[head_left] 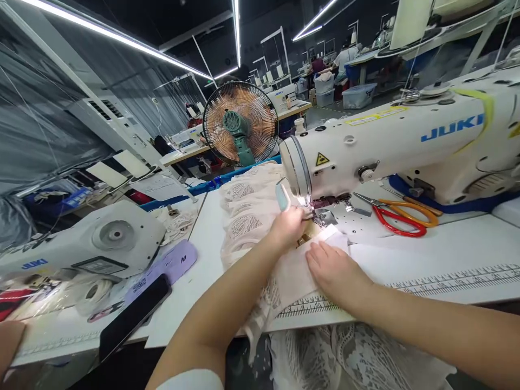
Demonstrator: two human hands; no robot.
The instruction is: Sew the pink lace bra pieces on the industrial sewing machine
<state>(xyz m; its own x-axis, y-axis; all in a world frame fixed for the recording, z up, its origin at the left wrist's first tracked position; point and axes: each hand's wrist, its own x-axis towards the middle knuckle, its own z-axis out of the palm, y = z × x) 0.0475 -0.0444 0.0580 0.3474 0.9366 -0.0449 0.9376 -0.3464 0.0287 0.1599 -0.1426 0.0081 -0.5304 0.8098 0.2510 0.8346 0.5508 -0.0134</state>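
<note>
Lace fabric [284, 276] drapes off the worktop [426, 254] edge. Left hand [289, 226] has fingers pinched on it at the sewing machine [406, 146] needle, tips hidden; right hand [335, 270] lies flat, fingers together, beside scissors [400, 216].

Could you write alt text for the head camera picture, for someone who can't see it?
Two bare hands, left hand and right hand, press pale lace fabric flat at the needle of a white sewing machine. Red and orange scissors lie behind; a fan stands beyond the table.
</note>
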